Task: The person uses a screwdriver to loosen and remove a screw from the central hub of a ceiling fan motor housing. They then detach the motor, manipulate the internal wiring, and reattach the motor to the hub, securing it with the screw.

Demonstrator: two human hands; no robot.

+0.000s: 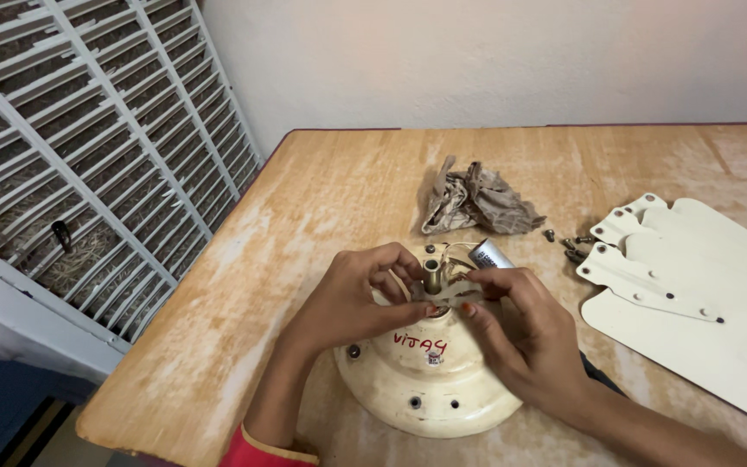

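Both hands (443, 303) pinch one paper strip (453, 292) over one cream fan motor (425, 380).

The scene is lit softly and evenly by daylight, apparently from the window grille (88, 147) at the left. Only faint shadows are cast on the table (322, 199). Focus is sharp; edges are slightly bent.

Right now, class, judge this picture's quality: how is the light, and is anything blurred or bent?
Head view: soft, even light, faint shadows under both hands on the cream fan motor housing; no glare; the window grille bows from wide-angle distortion; the crumpled cloth stays sharp.
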